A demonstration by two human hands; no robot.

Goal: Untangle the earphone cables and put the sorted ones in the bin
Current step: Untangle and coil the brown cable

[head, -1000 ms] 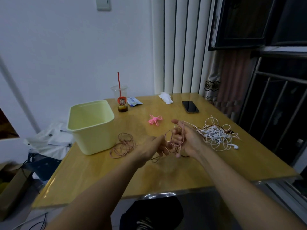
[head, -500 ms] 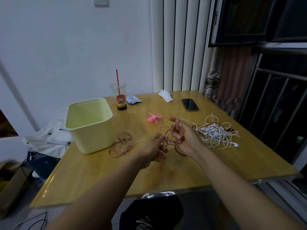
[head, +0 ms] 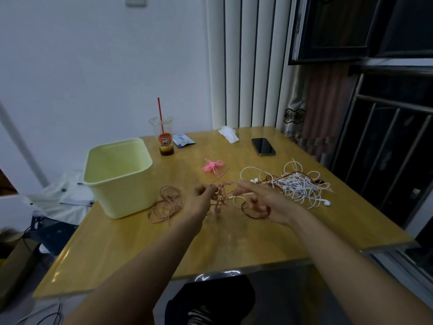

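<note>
— Closest in, the left hand [head: 201,201]?
— Pinching a knotted dusty-pink earphone cable [head: 220,195] in its fingertips, just above the glossy wooden table [head: 234,242].
— And the right hand [head: 264,204]?
— Forefinger held straight toward that same knot. Lower fingers curled round a dark brown cable loop [head: 251,213], apparently gripping it.
— To the left of the hands?
— Lying flat on the wood, a loose coil of dusty-pink cord [head: 166,205]. Sits just beside the pale yellow-green plastic bin [head: 121,195], upright with its top open, near the table's left edge.
— To the right?
— Heaped on the table, a tangle of white earphone cables [head: 297,184] with a dark red cable threaded through. One white earbud [head: 326,202] at the near side of the heap.
— Farther back?
— First a small bright pink bow-shaped tie [head: 212,165], then a black smartphone [head: 263,146] lying face up. At the far edge, a crumpled white tissue [head: 228,133], a blue-and-white packet [head: 182,140] and a clear plastic cup with a red straw [head: 164,130].
</note>
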